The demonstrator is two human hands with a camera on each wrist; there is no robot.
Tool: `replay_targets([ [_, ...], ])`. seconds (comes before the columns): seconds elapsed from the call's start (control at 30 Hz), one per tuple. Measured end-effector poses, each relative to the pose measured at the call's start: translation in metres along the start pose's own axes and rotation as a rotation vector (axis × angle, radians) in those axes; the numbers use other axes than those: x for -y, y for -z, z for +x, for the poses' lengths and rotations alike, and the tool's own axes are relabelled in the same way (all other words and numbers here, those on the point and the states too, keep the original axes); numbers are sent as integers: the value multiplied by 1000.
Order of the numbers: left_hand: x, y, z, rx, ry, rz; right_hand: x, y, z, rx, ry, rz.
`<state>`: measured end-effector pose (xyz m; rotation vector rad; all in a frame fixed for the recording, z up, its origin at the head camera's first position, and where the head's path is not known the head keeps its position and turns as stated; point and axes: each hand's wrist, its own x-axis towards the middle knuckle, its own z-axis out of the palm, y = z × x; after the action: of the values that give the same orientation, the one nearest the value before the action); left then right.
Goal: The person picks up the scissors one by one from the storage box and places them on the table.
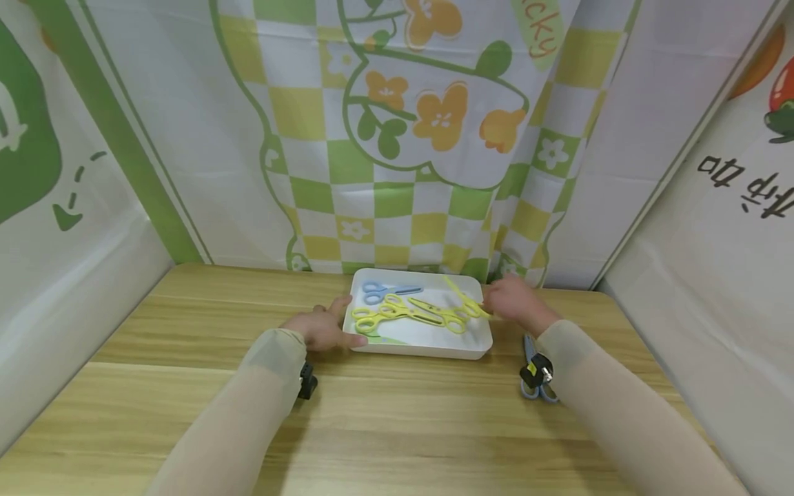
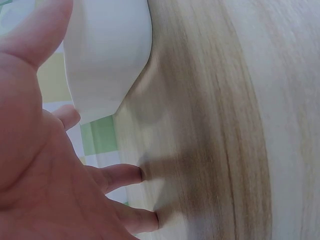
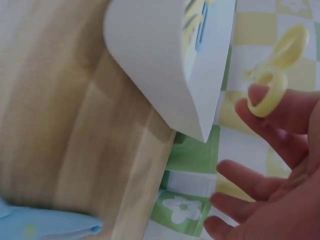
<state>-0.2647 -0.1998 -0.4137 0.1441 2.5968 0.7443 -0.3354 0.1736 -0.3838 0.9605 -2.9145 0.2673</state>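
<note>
A shallow white tray (image 1: 422, 350) stands near the table's back edge. Blue scissors (image 1: 403, 290) and several yellow scissors (image 1: 403, 312) lie in it. At the tray's left end is my left hand (image 1: 319, 328); its thumb reaches over the front rim, and the other fingers are spread, with one fingertip at the tray's end (image 2: 100, 95). My right hand (image 1: 517, 303), by the right rim, pinches a yellow pair of scissors by a handle loop (image 3: 280, 95), between thumb and forefinger. These scissors' far end reaches over the tray. The right hand's other fingers are loosely bent.
Another pair of blue scissors (image 1: 529, 390) lies on the wooden table (image 1: 403, 427) right of the tray, partly hidden by my right wrist. Behind the table hangs a checked curtain (image 1: 397, 207). White printed panels (image 1: 701, 227) stand at both sides.
</note>
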Motion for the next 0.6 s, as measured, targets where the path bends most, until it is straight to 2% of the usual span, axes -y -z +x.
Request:
replay_targets([
  [0.07, 0, 0, 0, 0, 1, 0, 3, 1, -7, -50, -6, -4],
  [0.1, 0, -1, 0, 0, 3, 1, 4, 1, -10, -80, -41, 45],
  [0.17, 1, 0, -1, 1, 6, -3, 3, 1, -16, -129, -23, 52],
  [0.23, 1, 0, -1, 4, 10, -8, -10, -7, -21, -199, 54, 43],
  [0.3, 4, -2, 3, 3, 10, -13, -26, -17, -26, -238, 85, 77],
  [0.33, 7, -3, 7, 2, 7, -19, -44, -30, -26, -272, 137, 148],
  [0.4, 9, -4, 10, 2, 11, -19, -59, -40, -28, -278, 84, 207],
  [0.47, 12, -5, 14, 4, 14, -21, -62, -41, -30, -237, -57, 246],
  [0.5, 11, -5, 12, 6, 18, -21, -62, -41, -32, -225, -88, 254],
  [0.53, 12, -5, 13, 8, 24, -18, -60, -39, -33, -209, -134, 247],
  [0.57, 10, -4, 11, 13, 32, -13, -52, -32, -37, -168, -216, 197],
  [0.6, 10, -4, 11, 13, 34, -12, -66, -44, -36, -212, -166, 337],
])
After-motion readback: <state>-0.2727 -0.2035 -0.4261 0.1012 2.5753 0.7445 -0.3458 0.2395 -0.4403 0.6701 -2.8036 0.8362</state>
